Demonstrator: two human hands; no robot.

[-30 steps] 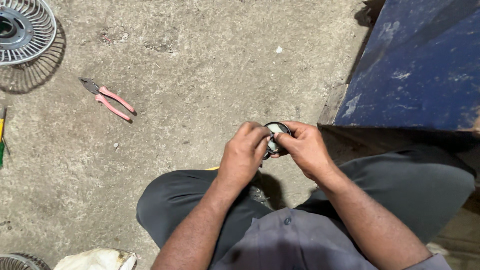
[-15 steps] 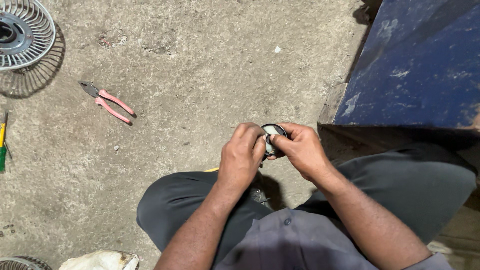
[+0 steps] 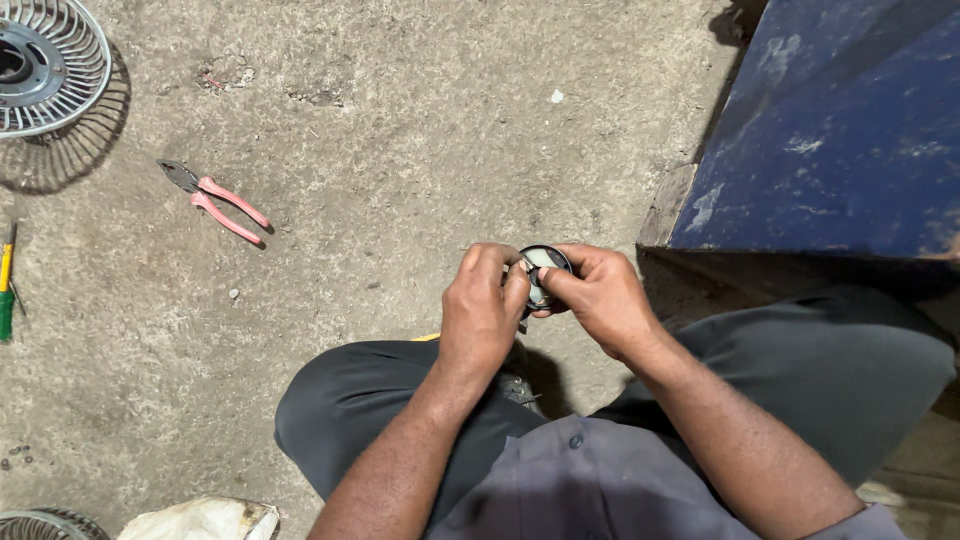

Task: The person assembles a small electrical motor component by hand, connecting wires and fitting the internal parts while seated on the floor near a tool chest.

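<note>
Both my hands meet over my knees on a small round dark part [image 3: 545, 262] with a pale centre. My left hand [image 3: 483, 305] curls its fingers round the part's left side. My right hand [image 3: 598, 297] pinches the right side with thumb and fingers. Most of the part is hidden under my fingers. I am crouched on a rough concrete floor [image 3: 400, 150], in dark grey trousers.
Pink-handled pliers [image 3: 218, 202] lie on the floor at the left. A metal wire fan guard [image 3: 45, 65] sits at the top left corner. A yellow-and-green-handled tool [image 3: 7, 290] lies at the left edge. A blue metal panel [image 3: 840, 130] stands at the right. A pale bag [image 3: 205, 520] lies at the bottom.
My hands stay on the small round part, with only slight shifts of the fingers. The view has drifted a little.
</note>
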